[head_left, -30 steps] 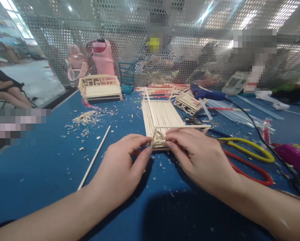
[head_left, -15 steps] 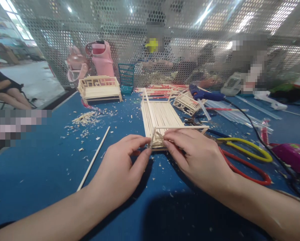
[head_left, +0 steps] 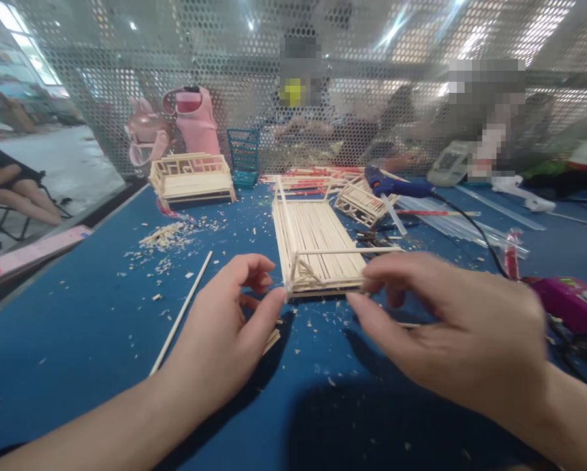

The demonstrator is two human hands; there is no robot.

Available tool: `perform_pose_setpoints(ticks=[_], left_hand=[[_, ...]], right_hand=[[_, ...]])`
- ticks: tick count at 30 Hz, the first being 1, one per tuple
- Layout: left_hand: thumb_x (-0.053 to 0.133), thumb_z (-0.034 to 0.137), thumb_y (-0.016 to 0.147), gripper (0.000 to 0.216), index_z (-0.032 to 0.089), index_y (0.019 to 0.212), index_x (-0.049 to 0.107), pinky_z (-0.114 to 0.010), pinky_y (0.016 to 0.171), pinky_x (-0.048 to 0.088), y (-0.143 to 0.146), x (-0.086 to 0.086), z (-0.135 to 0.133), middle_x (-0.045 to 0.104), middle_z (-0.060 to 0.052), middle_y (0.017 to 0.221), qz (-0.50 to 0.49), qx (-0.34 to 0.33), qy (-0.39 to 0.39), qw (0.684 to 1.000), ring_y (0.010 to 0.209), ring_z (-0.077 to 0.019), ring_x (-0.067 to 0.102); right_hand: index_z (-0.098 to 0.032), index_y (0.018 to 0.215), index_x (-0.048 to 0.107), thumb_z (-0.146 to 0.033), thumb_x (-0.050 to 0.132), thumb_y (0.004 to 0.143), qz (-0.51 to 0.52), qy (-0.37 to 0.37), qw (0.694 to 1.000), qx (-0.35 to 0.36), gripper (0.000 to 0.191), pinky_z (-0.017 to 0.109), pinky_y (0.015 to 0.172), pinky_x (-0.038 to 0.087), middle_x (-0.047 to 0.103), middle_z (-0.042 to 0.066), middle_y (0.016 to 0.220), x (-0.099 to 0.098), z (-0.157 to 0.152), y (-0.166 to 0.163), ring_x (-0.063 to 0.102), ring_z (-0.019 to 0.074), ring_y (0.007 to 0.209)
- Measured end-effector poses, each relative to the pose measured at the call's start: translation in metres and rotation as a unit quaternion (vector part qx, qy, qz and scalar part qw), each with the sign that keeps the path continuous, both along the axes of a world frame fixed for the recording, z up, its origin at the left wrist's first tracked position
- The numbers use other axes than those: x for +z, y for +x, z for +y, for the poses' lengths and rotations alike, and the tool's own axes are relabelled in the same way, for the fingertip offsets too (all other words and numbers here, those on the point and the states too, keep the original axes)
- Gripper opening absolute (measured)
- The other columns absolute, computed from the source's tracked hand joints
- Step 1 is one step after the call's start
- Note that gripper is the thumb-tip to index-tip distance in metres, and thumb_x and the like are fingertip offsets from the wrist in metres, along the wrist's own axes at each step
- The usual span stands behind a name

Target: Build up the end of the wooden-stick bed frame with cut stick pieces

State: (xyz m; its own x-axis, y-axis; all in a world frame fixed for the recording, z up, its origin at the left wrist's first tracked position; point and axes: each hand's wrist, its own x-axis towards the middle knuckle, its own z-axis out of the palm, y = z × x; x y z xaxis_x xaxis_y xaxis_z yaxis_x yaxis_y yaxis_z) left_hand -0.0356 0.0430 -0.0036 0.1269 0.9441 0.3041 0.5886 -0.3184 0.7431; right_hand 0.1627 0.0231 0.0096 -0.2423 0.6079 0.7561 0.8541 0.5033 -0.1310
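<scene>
A small bed-like model of pale wooden sticks [head_left: 318, 239] lies on the blue table, with a slatted flat part and thin raised rails. Inside its front left corner rests a little bundle of short stick pieces [head_left: 307, 273]. My left hand [head_left: 237, 307] is at that corner, fingers curled but parted from the thumb, whose tip is at the corner post. Over by the front right corner, my right hand [head_left: 445, 314] is slightly blurred, its thumb and index finger apart at the model's edge. To the left, a single long stick [head_left: 182, 311] lies loose.
A stick bench [head_left: 193, 180], a pink bottle holder [head_left: 195, 121] and a teal miniature chair [head_left: 243, 157] stand at the back. A blue glue gun [head_left: 401, 185] lies right of a smaller stick model [head_left: 365, 201]. Wood scraps [head_left: 163, 239] litter the left; a purple object [head_left: 570, 304] sits right.
My right hand has moved right, from the short pieces at the front left corner to the front right corner, now covering the scissors. My left thumb and index finger have spread apart.
</scene>
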Motion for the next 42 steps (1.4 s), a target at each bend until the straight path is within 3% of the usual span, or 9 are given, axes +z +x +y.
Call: perform_pose_setpoints(ticks=[3,6,11,15,17,19,23,30,42], left_hand=[[0.055,0.036,0.081,0.017,0.020,0.079,0.053,-0.020,0.042,0.037,-0.007,0.005,0.002,0.055,0.004,0.062,-0.008,0.023,0.004,1.000,0.047,-0.0090,0.048],[0.056,0.038,0.080,0.023,0.020,0.066,0.054,-0.022,0.042,0.035,-0.015,0.009,0.006,0.051,0.005,0.051,0.020,0.042,0.020,0.999,0.043,-0.0094,0.044],[0.060,0.035,0.077,0.017,0.021,0.068,0.065,-0.027,0.058,0.044,-0.015,0.016,0.016,0.065,0.002,0.060,0.040,0.056,0.021,0.997,0.059,-0.0150,0.057],[0.053,0.030,0.082,0.016,0.019,0.086,0.064,-0.026,0.064,0.047,-0.001,0.027,0.031,0.068,-0.001,0.073,-0.068,0.068,0.034,0.995,0.065,-0.0140,0.059],[0.051,0.028,0.083,0.018,0.019,0.097,0.058,-0.025,0.063,0.047,0.007,0.028,0.034,0.067,-0.001,0.077,-0.143,0.061,0.050,0.987,0.066,-0.0128,0.058],[0.051,0.025,0.082,0.024,0.018,0.105,0.051,-0.025,0.064,0.046,0.011,0.024,0.032,0.065,-0.001,0.081,-0.183,0.045,0.048,0.981,0.070,-0.0125,0.058],[0.057,0.019,0.074,0.042,0.018,0.113,0.042,-0.027,0.069,0.045,0.013,0.011,0.019,0.059,-0.001,0.086,-0.166,-0.005,0.006,0.986,0.078,-0.0131,0.057],[0.060,0.020,0.072,0.056,0.015,0.122,0.036,-0.027,0.067,0.046,0.013,0.006,0.014,0.058,-0.001,0.087,-0.137,-0.042,-0.039,0.989,0.076,-0.0131,0.056],[0.060,0.019,0.077,0.051,0.016,0.122,0.038,-0.026,0.062,0.047,0.011,0.007,0.013,0.062,0.002,0.076,-0.146,-0.052,-0.060,0.986,0.064,-0.0111,0.059]], right_hand=[[-0.027,0.070,0.056,-0.028,0.056,0.084,0.021,0.018,1.000,0.009,0.014,0.026,0.038,0.040,0.065,0.001,0.061,0.018,-0.005,0.020,0.056,0.0129,0.045],[-0.029,0.072,0.058,-0.026,0.054,0.087,-0.068,0.011,0.991,0.117,0.016,0.024,0.036,0.036,0.064,-0.003,0.057,0.029,-0.003,0.034,0.054,0.0102,0.042],[-0.022,0.073,0.063,-0.029,0.037,0.096,-0.119,-0.031,0.972,0.198,0.035,0.023,0.049,0.040,0.067,-0.002,0.061,0.013,0.006,0.023,0.060,0.0102,0.052],[-0.020,0.051,0.050,-0.035,0.040,0.094,-0.054,-0.059,0.982,0.171,0.047,0.024,0.042,0.031,0.054,-0.002,0.045,-0.005,0.012,0.010,0.049,0.0091,0.041],[-0.019,0.058,0.055,-0.034,0.048,0.090,-0.016,-0.058,0.986,0.155,0.036,0.023,0.047,0.037,0.059,-0.001,0.053,-0.011,0.013,0.005,0.054,0.0106,0.049],[-0.017,0.078,0.063,-0.025,0.051,0.088,0.003,-0.052,0.987,0.154,0.017,0.024,0.062,0.047,0.069,0.004,0.073,-0.017,0.016,0.000,0.063,0.0142,0.068],[-0.014,0.094,0.065,-0.015,0.045,0.089,0.007,-0.031,0.991,0.130,0.021,0.032,0.080,0.051,0.072,0.009,0.093,-0.024,0.021,-0.008,0.066,0.0184,0.088],[-0.014,0.084,0.070,-0.022,0.047,0.090,-0.039,-0.049,0.997,0.043,0.025,0.032,0.065,0.050,0.073,0.008,0.088,-0.025,0.023,-0.016,0.068,0.0231,0.080],[-0.017,0.082,0.071,-0.019,0.048,0.088,-0.066,-0.042,0.996,0.043,0.023,0.027,0.063,0.044,0.073,0.005,0.086,-0.023,0.024,-0.017,0.066,0.0188,0.077]])
